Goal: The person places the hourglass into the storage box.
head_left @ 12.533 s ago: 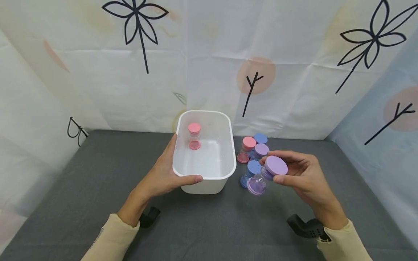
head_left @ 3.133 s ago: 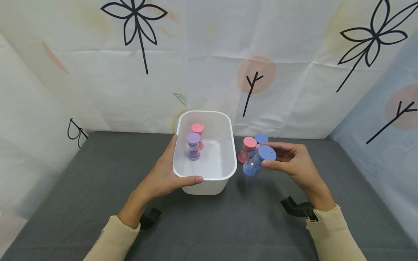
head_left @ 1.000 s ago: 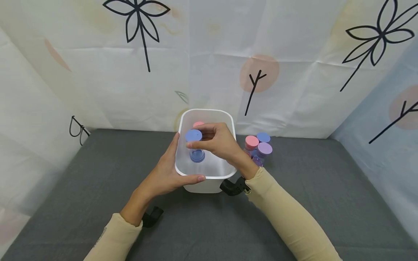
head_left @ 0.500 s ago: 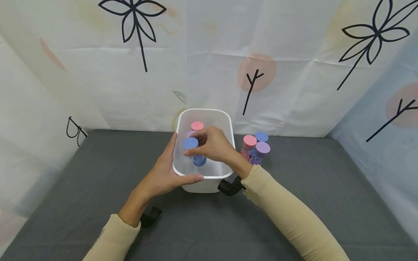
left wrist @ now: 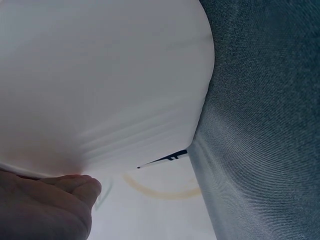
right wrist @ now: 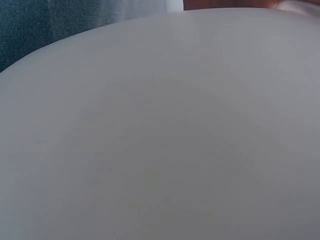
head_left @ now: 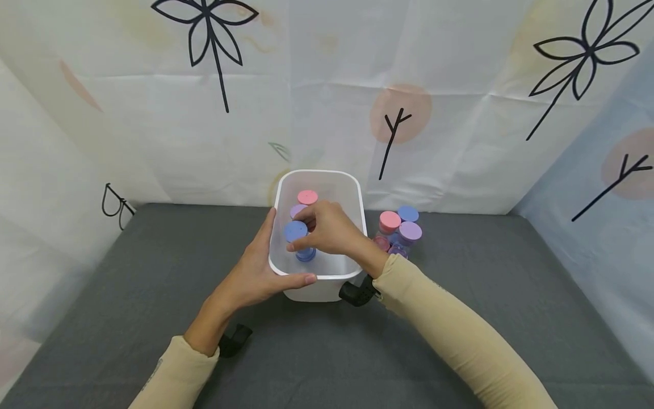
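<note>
In the head view, my right hand (head_left: 332,230) reaches into a white plastic tub (head_left: 352,190) and pinches a small clear hourglass (head_left: 296,230) with blue ends, near its upper end. Behind it in the tub, a purple-topped hourglass (head_left: 298,211) and a pink-topped hourglass (head_left: 307,196) stand along the left side, partly hidden. My left hand (head_left: 255,261) holds the tub's near left corner, thumb over the near rim and fingers along the left wall. The left wrist view has its fingers (left wrist: 87,187) against the tub's outer wall; the right wrist view is mostly tub wall (right wrist: 160,125).
Right of the tub, several more hourglasses stand close together on the grey cloth (head_left: 490,318): pink (head_left: 390,221), purple (head_left: 410,230) and blue (head_left: 407,213). A patterned white curtain (head_left: 332,113) hangs behind the table.
The pink, then the purple-topped hourglass came to stand in the tub. My right hand brought the blue hourglass from the group into the tub and shifted it slightly nearer. My left hand stayed.
</note>
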The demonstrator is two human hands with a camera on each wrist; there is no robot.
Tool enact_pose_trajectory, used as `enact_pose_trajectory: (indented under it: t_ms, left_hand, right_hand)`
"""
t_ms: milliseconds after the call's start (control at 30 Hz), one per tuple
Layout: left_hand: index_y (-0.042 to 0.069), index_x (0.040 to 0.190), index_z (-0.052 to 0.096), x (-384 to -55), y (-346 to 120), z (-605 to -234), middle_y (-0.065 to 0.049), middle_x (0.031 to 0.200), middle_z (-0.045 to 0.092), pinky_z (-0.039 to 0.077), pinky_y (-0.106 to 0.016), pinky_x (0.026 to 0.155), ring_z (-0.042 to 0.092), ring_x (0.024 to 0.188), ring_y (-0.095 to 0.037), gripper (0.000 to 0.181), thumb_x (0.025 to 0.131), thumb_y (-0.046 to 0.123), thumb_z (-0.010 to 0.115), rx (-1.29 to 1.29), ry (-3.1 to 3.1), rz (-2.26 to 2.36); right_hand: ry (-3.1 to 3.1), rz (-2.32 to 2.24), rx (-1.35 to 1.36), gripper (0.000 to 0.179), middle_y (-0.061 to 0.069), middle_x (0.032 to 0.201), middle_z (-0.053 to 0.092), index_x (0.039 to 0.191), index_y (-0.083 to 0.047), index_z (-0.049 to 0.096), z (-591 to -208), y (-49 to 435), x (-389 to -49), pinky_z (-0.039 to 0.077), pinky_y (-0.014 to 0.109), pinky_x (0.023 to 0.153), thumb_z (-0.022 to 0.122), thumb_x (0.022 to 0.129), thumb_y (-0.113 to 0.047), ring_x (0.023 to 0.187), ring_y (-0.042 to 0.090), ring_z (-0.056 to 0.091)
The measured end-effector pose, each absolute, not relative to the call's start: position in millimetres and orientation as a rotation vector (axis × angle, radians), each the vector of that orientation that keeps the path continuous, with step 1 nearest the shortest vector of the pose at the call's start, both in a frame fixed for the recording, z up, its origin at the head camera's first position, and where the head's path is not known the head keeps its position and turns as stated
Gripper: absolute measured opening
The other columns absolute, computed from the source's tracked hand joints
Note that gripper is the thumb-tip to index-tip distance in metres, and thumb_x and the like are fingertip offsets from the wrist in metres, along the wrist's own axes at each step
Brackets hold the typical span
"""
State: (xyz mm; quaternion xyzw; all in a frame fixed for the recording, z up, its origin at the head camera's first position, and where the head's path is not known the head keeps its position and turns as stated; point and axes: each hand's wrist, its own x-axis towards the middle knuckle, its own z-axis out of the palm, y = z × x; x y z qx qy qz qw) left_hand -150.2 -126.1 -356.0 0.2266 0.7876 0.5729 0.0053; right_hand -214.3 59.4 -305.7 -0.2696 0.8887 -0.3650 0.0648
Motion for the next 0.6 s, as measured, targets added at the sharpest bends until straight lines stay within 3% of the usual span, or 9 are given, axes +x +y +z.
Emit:
enact_pose_trajectory:
  t_ms: [367,600]
  left_hand:
    - [0.041,0.160,0.005,-150.9,-123.8,-355.0,-0.004,0.151,0.044,0.053,-0.056,0.090,0.059,0.120,-0.024,0.125,0.073,0.028,0.094,0.740,2.472,1.808]
    - [0.040,0.160,0.007,-150.6,-122.8,-353.8,-0.005,0.151,0.044,0.054,-0.053,0.091,0.059,0.119,-0.023,0.125,0.072,0.024,0.094,0.774,2.457,1.827]
  right_hand:
    - [2.681,-1.001,-0.828,0.047,0.004,0.100,0.075,0.114,-0.003,0.075,-307.6,58.0,-217.8,0.053,0.025,0.080,0.093,0.074,-0.017,0.092,0.017,0.069]
    - [2.702,-0.935,-0.820,0.050,0.004,0.103,0.075,0.119,-0.004,0.074,-309.3,56.6,-218.5,0.053,0.025,0.082,0.093,0.075,-0.019,0.093,0.013,0.068]
